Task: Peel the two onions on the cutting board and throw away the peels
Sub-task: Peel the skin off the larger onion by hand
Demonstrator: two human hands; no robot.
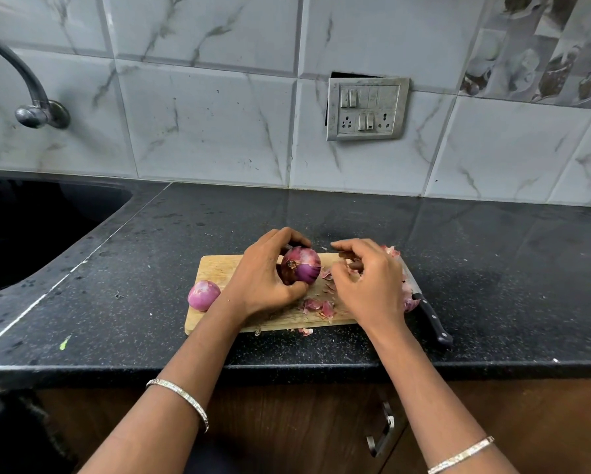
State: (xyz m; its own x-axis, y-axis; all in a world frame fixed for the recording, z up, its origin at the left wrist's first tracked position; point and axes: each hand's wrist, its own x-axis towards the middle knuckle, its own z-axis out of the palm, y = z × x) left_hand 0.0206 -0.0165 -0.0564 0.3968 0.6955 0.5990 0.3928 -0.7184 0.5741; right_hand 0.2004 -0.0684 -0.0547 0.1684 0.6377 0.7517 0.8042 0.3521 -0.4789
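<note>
Two onions are at the cutting board (219,268). The left hand (263,282) grips the bigger onion (301,265) over the board. The smaller onion (203,295) rests at its left edge. The right hand (369,278) is just beside the bigger onion, fingers curled; I cannot tell whether they pinch anything. Loose peels (318,307) lie on the board, and a knife (431,316) lies to its right.

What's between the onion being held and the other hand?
Small pink peel scraps lie on the cutting board between the onion and the right hand, seen in the head view.
</note>
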